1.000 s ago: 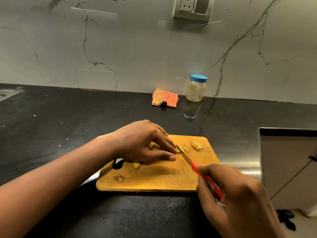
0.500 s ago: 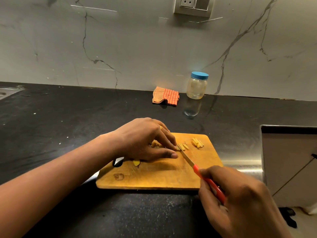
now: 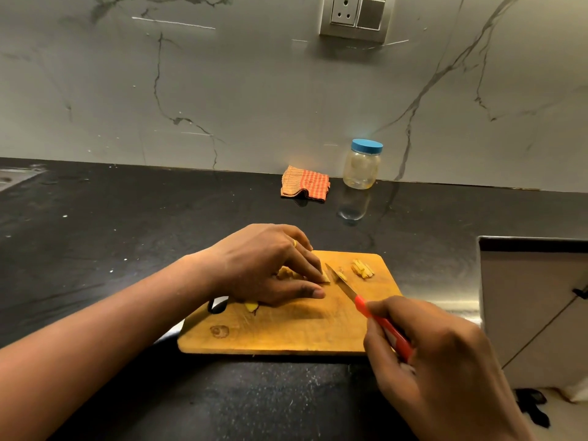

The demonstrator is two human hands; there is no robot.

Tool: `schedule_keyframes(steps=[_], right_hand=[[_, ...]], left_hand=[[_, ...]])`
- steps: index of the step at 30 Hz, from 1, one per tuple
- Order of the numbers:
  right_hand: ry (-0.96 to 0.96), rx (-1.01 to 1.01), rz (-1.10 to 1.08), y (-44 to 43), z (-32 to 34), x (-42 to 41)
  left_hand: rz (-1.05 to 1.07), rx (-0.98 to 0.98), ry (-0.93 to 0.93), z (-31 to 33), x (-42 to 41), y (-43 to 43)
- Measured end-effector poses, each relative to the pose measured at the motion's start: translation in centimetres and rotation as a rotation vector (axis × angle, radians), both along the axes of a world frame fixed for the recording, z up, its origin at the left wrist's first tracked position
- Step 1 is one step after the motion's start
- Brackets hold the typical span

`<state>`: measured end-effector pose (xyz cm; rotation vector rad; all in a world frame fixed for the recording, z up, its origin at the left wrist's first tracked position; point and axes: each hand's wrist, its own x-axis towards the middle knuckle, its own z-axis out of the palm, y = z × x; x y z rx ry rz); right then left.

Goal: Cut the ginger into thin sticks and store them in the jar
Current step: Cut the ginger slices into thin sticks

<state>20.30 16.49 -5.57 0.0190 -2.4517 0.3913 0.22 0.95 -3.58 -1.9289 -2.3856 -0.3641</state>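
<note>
Nearest, the right hand (image 3: 445, 364) is wrapped around the red handle of a knife (image 3: 356, 296), blade angled onto the wooden cutting board (image 3: 286, 332). Just beyond, the left hand (image 3: 267, 265) presses down on the ginger (image 3: 288, 272), fingertips right beside the blade. A small heap of cut sticks (image 3: 362, 268) lies further right on the board. This looks like the slicing step; the next cut calls for thin spacing clear of the fingertips. Far back, the jar (image 3: 362, 165) stands lidded beside a checked cloth (image 3: 305, 185)

Wooden cutting board (image 3: 286, 332) matt; countertop (image 3: 127, 224) glossy black stone; checked cloth (image 3: 304, 185); marble-look wall (image 3: 254, 90).
</note>
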Motion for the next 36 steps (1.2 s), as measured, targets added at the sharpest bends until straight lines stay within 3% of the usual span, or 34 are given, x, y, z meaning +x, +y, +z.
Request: schedule_keyframes(steps=[23, 36], right_hand=[[-0.097, 0.014, 0.067, 0.3, -1.0, -1.4], [-0.044, -0.022, 0.040, 0.5, -1.1, -1.1]], left_hand=[[0.015, -0.035, -0.072, 0.1, -0.4, -0.1], [0.003, -0.059, -0.085, 0.3, -0.4, -0.4]])
